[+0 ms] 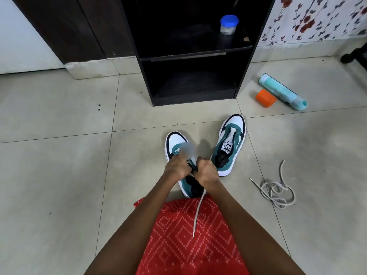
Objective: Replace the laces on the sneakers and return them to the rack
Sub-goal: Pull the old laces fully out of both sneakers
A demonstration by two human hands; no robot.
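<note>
Two teal, white and black sneakers lie on the tiled floor in front of me. On the left sneaker (176,144) both hands work at its lace area. My left hand (175,167) has its fingers curled on the sneaker's upper by the eyelets. My right hand (206,172) grips a white lace (198,211) whose loose end hangs down over my red patterned garment. The right sneaker (230,143) stands apart, unlaced, tongue showing. A loose grey-white lace (278,190) lies coiled on the floor to the right. The black rack (190,54) stands behind.
A blue-lidded clear jar (228,24) sits on the rack's upper shelf; the lower shelf is dark. A teal bottle (283,91) and an orange cap (265,98) lie on the floor right of the rack. Floral wallpaper is at the back right, a dark door at the left.
</note>
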